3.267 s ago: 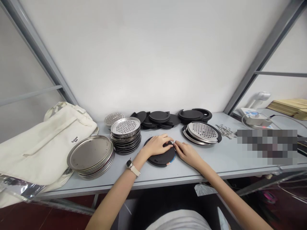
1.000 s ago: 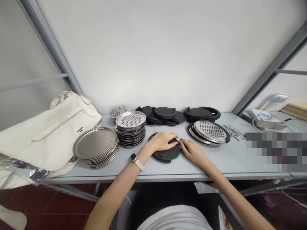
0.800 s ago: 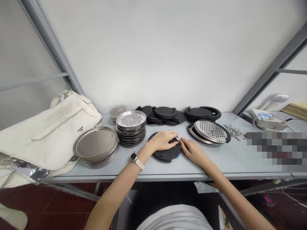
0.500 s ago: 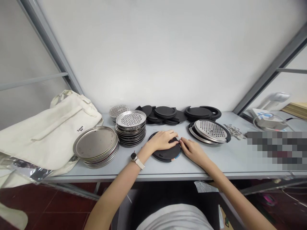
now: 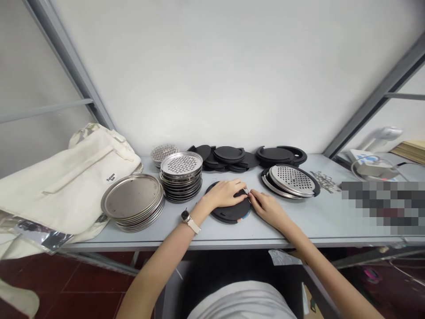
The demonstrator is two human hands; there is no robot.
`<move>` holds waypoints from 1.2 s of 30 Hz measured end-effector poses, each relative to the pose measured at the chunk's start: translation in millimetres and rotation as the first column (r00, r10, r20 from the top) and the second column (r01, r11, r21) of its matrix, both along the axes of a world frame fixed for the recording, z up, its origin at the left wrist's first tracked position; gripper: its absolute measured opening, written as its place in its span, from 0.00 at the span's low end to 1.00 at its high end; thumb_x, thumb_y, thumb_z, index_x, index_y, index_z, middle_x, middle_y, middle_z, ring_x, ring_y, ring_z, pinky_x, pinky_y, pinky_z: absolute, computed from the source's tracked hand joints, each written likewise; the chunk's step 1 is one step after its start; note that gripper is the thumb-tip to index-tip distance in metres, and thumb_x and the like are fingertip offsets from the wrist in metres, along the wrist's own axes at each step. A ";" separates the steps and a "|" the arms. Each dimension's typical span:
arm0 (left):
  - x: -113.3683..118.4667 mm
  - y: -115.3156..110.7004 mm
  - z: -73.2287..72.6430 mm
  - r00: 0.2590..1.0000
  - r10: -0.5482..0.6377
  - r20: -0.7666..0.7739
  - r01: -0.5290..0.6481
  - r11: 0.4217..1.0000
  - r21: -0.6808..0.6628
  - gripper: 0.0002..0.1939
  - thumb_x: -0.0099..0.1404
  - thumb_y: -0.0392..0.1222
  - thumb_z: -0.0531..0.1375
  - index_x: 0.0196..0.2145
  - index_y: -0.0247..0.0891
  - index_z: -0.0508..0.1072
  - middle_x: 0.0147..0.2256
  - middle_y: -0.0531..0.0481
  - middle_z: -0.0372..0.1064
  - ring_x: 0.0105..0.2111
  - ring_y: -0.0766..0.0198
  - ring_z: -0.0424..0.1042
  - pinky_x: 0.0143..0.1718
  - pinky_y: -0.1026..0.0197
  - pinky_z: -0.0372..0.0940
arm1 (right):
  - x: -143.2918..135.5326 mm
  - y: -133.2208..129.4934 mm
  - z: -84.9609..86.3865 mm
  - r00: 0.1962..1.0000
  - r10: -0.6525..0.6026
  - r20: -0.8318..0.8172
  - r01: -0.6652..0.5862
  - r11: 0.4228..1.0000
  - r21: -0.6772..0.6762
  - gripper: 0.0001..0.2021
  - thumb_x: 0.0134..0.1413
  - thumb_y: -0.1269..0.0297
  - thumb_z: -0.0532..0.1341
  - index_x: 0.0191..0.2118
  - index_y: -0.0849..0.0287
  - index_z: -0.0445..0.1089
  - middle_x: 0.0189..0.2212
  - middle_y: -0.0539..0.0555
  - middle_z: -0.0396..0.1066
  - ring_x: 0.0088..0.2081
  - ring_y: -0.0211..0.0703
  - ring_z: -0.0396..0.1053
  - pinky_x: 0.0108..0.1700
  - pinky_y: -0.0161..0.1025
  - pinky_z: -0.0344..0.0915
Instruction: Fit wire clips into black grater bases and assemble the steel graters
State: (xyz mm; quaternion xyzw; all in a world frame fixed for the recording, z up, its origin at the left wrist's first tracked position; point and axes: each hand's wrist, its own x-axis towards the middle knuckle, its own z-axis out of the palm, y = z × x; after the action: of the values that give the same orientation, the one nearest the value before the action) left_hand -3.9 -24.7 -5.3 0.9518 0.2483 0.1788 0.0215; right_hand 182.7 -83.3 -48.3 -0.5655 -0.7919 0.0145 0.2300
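A black round disc [image 5: 229, 214] with a raised rim lies on the table in front of me, a small blue and orange strip at its near right edge. My left hand [image 5: 229, 194] rests over the disc, fingers bent around its right side and thumb pressed on top. My right hand [image 5: 264, 204] pinches at the disc's right edge, its fingertips almost touching those of my left. Between the fingertips shows a small shiny metal piece [image 5: 247, 192], mostly hidden, so its exact kind cannot be made out.
Stacked silver round plates [image 5: 133, 197] and perforated grater discs [image 5: 182, 165] stand at left, beside a white bag [image 5: 86, 186]. Black round holders [image 5: 229, 155] line the wall. At right lie a grater disc in a black holder [image 5: 294, 180] and small metal pieces [image 5: 324, 181].
Both hands stay at the disc's right edge in nearly the same pose. The view has shifted very slightly.
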 end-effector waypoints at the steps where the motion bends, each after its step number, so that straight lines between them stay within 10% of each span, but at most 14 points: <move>1: 0.1 0.3 -0.2 1.000 -0.002 -0.002 0.002 1.000 0.006 0.13 0.66 0.49 0.49 0.40 0.39 0.65 0.36 0.50 0.64 0.28 0.65 0.66 0.27 0.62 0.56 | -0.2 -0.1 0.3 1.000 0.000 -0.006 0.000 1.000 -0.001 0.14 0.63 0.62 0.43 0.30 0.56 0.60 0.20 0.51 0.65 0.24 0.42 0.64 0.28 0.36 0.53; 36: -0.4 1.4 -3.5 1.000 -0.008 -0.030 0.009 1.000 0.017 0.16 0.67 0.49 0.47 0.48 0.41 0.64 0.39 0.49 0.66 0.33 0.61 0.69 0.29 0.61 0.59 | -0.6 -0.3 0.3 1.000 -0.009 0.029 0.009 1.000 -0.015 0.13 0.62 0.61 0.43 0.30 0.56 0.59 0.21 0.52 0.65 0.24 0.43 0.64 0.28 0.36 0.53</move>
State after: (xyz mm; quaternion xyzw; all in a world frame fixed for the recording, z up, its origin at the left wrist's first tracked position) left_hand -4.3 -23.3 -8.8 0.9556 0.2430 0.1663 0.0105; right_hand 182.1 -83.6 -48.0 -0.5709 -0.7925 0.0111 0.2142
